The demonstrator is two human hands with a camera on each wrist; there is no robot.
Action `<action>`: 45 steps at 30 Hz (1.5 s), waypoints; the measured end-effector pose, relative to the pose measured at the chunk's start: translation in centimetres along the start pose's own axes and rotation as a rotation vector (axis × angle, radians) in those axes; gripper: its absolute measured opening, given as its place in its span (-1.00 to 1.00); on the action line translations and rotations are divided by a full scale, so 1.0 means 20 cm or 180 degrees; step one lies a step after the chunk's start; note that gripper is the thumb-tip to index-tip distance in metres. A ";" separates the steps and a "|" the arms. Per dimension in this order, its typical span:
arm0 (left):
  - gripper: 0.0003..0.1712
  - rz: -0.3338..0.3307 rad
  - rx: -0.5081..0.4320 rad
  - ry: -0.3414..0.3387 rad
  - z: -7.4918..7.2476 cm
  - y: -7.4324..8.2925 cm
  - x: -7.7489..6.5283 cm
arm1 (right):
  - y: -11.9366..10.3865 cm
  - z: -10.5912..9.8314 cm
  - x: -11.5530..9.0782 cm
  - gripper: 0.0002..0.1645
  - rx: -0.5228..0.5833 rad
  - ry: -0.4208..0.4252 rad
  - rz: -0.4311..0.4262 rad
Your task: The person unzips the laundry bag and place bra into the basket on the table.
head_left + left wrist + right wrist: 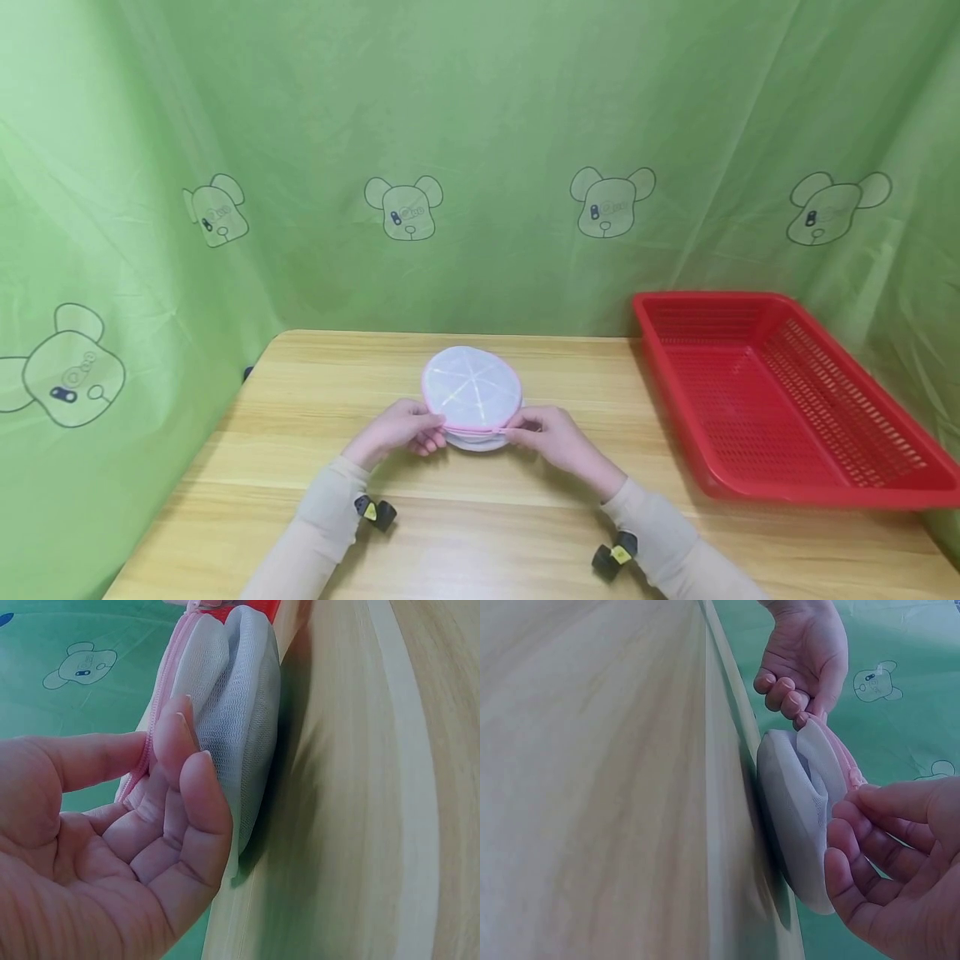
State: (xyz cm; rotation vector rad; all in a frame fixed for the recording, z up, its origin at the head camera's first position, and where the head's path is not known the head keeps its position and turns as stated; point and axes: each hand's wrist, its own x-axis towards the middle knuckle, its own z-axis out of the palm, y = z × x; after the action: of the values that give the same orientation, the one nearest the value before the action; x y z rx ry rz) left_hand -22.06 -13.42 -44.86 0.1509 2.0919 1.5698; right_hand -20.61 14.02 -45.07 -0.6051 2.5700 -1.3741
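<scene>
A round white mesh laundry bag with pink trim stands low over the wooden table, its top panel marked by lines that radiate from the centre. Thumb and forefinger of my left hand pinch the bag's edge at the pink zipper, while the other fingers curl loosely alongside. On the opposite side of the front edge, my right hand pinches the zipper by its pink pull. Soft folds of mesh show below the zipper in the left wrist view.
To the right on the table is a red plastic basket with slotted sides. A green curtain printed with bear heads hangs behind the table and along both sides. Each wrist wears a small black camera.
</scene>
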 end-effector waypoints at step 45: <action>-0.71 0.0001 -0.0009 0.0034 -0.01 -0.01 0.00 | 0.03 -0.09 0.01 -0.84 0.0047 0.0136 0.0156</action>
State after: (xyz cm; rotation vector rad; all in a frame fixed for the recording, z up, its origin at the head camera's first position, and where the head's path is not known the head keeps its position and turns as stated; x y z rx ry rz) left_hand -22.17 -13.73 -45.01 0.1423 2.0979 1.5770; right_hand -21.57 15.53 -44.65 -0.5123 2.5870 -1.4038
